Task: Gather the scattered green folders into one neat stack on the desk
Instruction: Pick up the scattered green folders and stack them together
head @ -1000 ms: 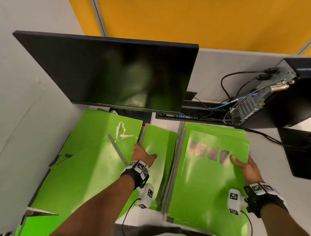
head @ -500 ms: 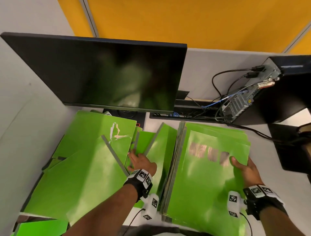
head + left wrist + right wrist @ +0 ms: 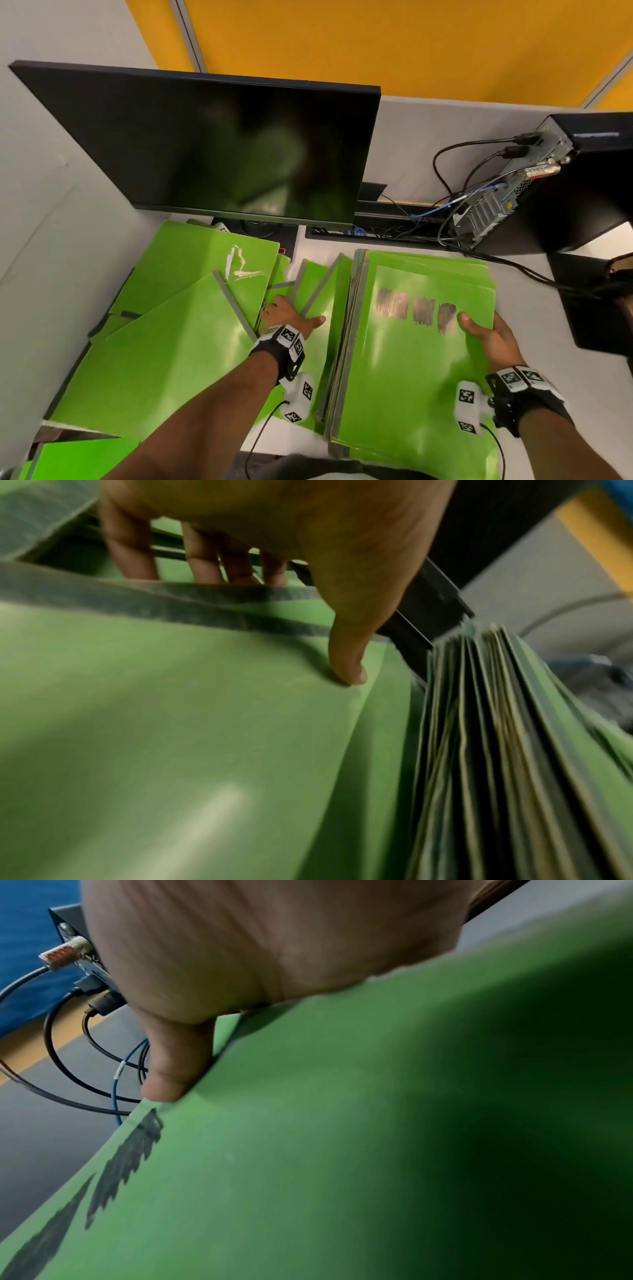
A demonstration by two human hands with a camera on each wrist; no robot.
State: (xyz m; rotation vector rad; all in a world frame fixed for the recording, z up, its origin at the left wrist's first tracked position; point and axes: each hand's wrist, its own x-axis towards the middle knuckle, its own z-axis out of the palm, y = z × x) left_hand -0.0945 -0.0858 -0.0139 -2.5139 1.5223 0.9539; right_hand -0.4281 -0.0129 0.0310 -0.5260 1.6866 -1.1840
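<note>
A thick stack of green folders [image 3: 411, 370] lies on the desk at the right, its top cover marked with dark scribbles [image 3: 126, 1153]. My right hand [image 3: 486, 334] grips the stack's right edge, thumb on top, fingers hidden beneath. Between the stack and the left pile a loose green folder [image 3: 322, 301] tilts up on its grey spine edge. My left hand [image 3: 291, 317] holds it, thumb pressing its cover [image 3: 171, 737], fingers [image 3: 202, 558] curled behind the spine. Several more green folders [image 3: 164, 329] lie fanned across the left side.
A black monitor [image 3: 219, 147] stands behind the folders. A black computer case [image 3: 561, 185] with cables [image 3: 455, 164] sits at the back right, and a dark object [image 3: 596, 301] lies by the stack's right. Grey partition walls close the left. The desk [image 3: 534, 342] shows bare beside the stack.
My left hand has drawn the loose folder back toward me and tipped it up against the stack's side. My right hand has stayed on the stack's edge.
</note>
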